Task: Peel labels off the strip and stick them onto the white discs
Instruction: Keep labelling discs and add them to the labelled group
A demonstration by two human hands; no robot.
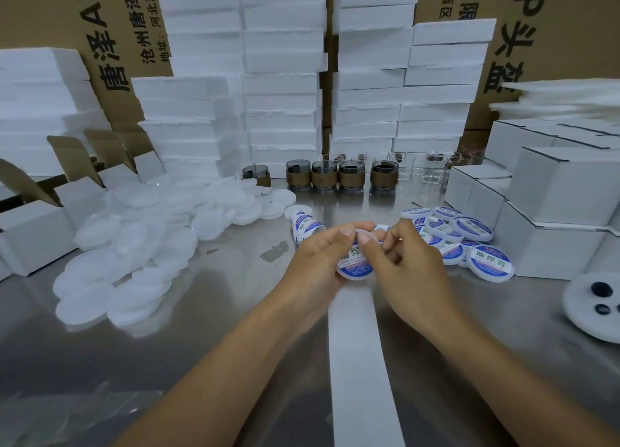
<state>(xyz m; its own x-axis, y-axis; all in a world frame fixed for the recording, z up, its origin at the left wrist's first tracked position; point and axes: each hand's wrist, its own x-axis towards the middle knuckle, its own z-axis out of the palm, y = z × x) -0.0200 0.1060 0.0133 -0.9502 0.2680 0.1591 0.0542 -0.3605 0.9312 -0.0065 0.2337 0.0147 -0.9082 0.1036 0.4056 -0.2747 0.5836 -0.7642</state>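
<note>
Dozens of plain white discs (pixel 134 262) lie heaped on the left of the steel table (pixel 218 312), well apart from the hands. Right of that heap, the left hand (pixel 318 259) has its fingers curled round the left edge of the held disc (pixel 355 272), with its thumb across the top. This disc is lifted just above the table at the middle of the view, tilted so that its face turns up toward the person. A round blue-rimmed label (pixel 352 262) with green characters lies on that face. The strip (pixel 355 346) has its long axis running straight away from the person: a blank white band comes from the bottom edge up under both hands, and its far end, bearing printed labels, curls beyond the left hand's knuckles. The right hand (pixel 409 262) pinches the disc's upper right edge, thumb laid on the label and the other fingers curled beside it. Just right of this hand, labelled discs (pixel 469 242) lie overlapping, blue faces up. Glass cups (pixel 335 175) stand in a row farther back, and white boxes (pixel 553 191) are stacked at the right.
</note>
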